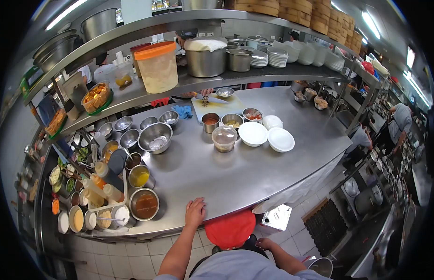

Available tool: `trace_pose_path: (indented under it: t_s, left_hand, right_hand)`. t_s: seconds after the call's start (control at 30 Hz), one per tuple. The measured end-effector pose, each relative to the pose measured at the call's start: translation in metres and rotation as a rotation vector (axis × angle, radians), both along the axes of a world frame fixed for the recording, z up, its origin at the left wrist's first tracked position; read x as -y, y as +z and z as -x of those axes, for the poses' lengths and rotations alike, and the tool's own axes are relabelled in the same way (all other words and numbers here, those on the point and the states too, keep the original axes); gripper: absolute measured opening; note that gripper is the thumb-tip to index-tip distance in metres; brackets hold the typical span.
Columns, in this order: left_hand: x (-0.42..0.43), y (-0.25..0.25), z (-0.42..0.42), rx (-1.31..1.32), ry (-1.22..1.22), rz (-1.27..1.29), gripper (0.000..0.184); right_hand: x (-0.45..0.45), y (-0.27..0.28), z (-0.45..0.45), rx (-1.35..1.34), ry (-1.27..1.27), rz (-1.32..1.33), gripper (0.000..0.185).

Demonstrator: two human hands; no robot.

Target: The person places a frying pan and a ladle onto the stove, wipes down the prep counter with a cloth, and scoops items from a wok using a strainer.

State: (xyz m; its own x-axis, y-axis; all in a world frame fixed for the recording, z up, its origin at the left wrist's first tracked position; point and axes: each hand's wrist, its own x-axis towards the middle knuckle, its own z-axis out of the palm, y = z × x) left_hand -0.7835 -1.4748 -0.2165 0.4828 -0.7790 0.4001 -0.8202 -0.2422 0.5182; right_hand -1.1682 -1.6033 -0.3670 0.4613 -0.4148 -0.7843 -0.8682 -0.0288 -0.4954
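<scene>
The left hand (pixel 195 212) rests released, fingers spread, on the front edge of the brushed stainless-steel worktable (pixel 203 163), grasping nothing; the round steel container of brown sauce (pixel 144 205) stands on the same surface, near it to the left. The right hand (pixel 264 243) is positioned beside the torso, off the worktable, near the red round-topped stool (pixel 231 228); its grip state cannot be determined.

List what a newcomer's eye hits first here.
Probably the orange-lidded tub on the lower shelf, left of center. Next, the red stool by the near edge of the counter, between left hand and right hand. Then the bamboo steamers at top right.
</scene>
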Motion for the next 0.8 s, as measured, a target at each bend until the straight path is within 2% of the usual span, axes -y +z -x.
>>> trace_pose_path:
  t_s: [0.2, 0.8]
  left_hand:
    - [0.0, 0.004, 0.0, -0.001, 0.002, 0.008, 0.013]
    - [0.001, 0.005, 0.002, -0.014, -0.003, -0.011, 0.013]
  right_hand:
    - [0.0, 0.014, -0.003, -0.049, -0.008, -0.041, 0.031]
    - [0.003, 0.01, -0.002, -0.058, 0.013, -0.062, 0.032]
